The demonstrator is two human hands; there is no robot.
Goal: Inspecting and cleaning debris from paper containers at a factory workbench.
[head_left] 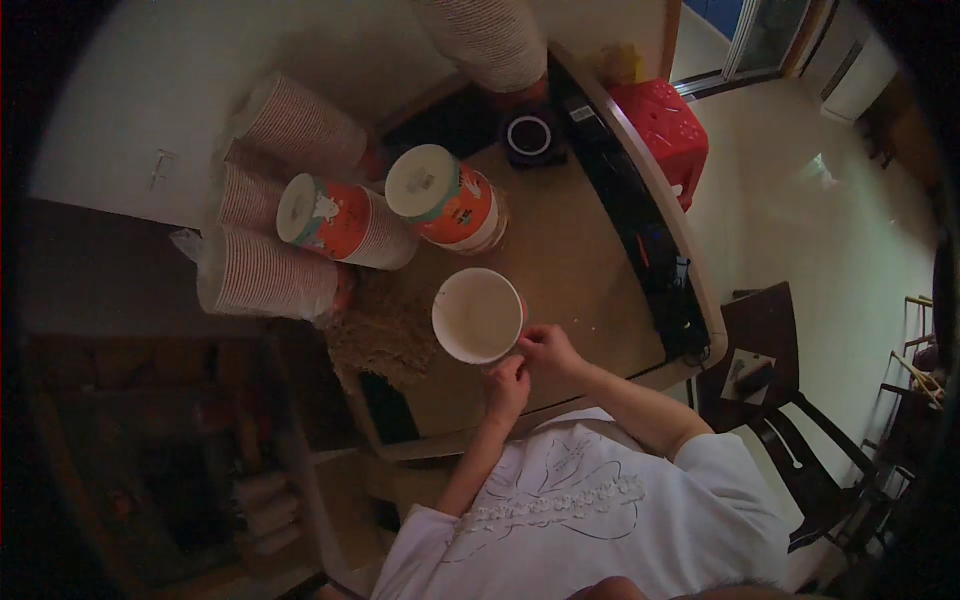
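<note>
An uncovered white paper tub (478,318) is in front of me over the table, its pale inside showing. My right hand (550,350) pinches at the near right of its rim, fingers closed. My left hand (507,386) is closed just below, its fingertips by the near rim. Whether anything small sits between the fingers is too dim to tell. Beyond the tub stand two stacks of orange-printed tubs, one upright (465,225) and one leaning left (345,225), each with a pale round end up.
Tall stacks of white paper tubs (270,275) line the left side, and another stack (490,45) rises at the back. A brown shaggy cloth (385,325) lies left of the tub. A dark device with a white ring (530,135), a red plastic stool (660,130) and a dark chair (755,340) are around.
</note>
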